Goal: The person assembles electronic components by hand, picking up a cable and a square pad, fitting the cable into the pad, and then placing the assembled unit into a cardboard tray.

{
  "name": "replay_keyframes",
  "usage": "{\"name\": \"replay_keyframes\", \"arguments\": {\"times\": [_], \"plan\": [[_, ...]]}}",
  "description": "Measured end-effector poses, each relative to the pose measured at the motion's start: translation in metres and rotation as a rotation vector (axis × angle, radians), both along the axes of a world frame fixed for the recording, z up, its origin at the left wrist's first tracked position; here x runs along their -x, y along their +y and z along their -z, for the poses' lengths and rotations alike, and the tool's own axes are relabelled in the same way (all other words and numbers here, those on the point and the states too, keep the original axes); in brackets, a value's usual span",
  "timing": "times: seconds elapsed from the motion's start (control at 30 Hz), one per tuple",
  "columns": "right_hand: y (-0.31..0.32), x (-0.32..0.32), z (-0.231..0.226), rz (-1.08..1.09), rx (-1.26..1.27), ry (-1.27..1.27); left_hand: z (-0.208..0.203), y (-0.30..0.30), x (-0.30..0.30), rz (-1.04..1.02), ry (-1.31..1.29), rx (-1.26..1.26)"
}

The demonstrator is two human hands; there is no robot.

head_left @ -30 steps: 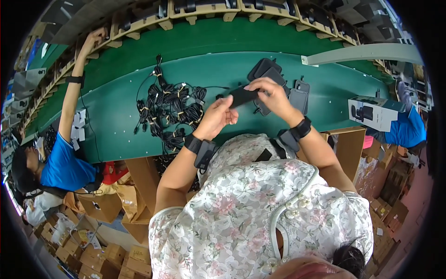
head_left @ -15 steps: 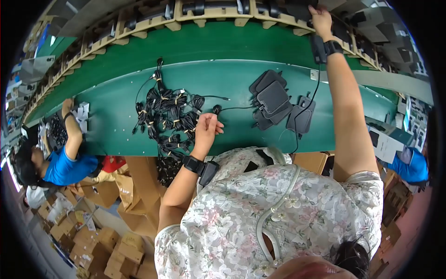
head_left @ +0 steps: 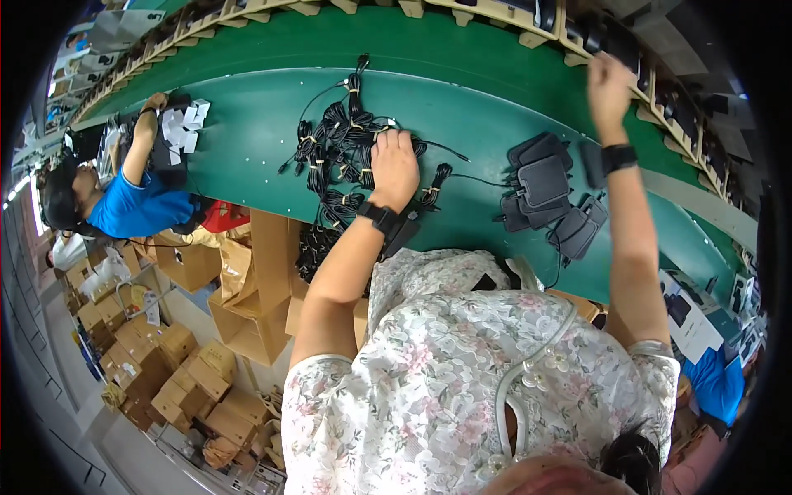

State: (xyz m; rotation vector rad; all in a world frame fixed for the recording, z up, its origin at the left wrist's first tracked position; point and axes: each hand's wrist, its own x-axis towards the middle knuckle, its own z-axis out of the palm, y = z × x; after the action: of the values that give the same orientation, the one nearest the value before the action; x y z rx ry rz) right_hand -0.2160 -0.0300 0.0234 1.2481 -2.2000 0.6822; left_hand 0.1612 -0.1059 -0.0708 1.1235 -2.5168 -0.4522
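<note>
My left hand (head_left: 396, 169) rests back upward on a pile of tied black cables (head_left: 337, 157); its fingers are stretched forward side by side, and the tips are partly hidden among the bundles. Just right of it lies one tied cable bundle (head_left: 436, 183), with a lead running toward a stack of flat black rounded pads (head_left: 542, 177). More pads (head_left: 577, 229) lie nearer to me. At the far right my right hand (head_left: 610, 87), smeared by motion, is beside the row of tan trays (head_left: 528, 38). Below that wrist a dark pad (head_left: 592, 165) is partly visible.
The green work surface (head_left: 247, 136) curves across the view. At the left a person in a blue shirt (head_left: 140, 202) works beside white pieces (head_left: 181, 128). Open cardboard boxes (head_left: 256, 322) stand below the table edge. A grey rail (head_left: 701, 194) crosses at the right.
The view has shifted, moving the scene rightward. My left hand has gone from the table's near side onto the cable pile. My right hand has drawn back slightly from the trays.
</note>
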Motion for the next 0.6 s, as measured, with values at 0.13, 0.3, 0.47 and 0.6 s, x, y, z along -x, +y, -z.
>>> {"name": "replay_keyframes", "arguments": {"times": [0.13, 0.3, 0.47, 0.6], "plan": [[0.005, -0.145, 0.039, -0.301, -0.205, -0.493, 0.016, -0.007, 0.004, 0.051, -0.264, 0.091], [0.024, -0.228, 0.083, -0.374, -0.66, -1.042, 0.012, -0.018, 0.0, 0.174, -0.133, 0.085], [0.005, -0.261, 0.093, -0.324, -0.319, -1.603, 0.017, -0.024, -0.009, 0.122, 0.115, -0.607], [-0.008, -0.285, 0.069, -0.453, -0.238, -1.519, 0.018, -0.014, -0.024, 0.162, 0.823, -1.226]]}}
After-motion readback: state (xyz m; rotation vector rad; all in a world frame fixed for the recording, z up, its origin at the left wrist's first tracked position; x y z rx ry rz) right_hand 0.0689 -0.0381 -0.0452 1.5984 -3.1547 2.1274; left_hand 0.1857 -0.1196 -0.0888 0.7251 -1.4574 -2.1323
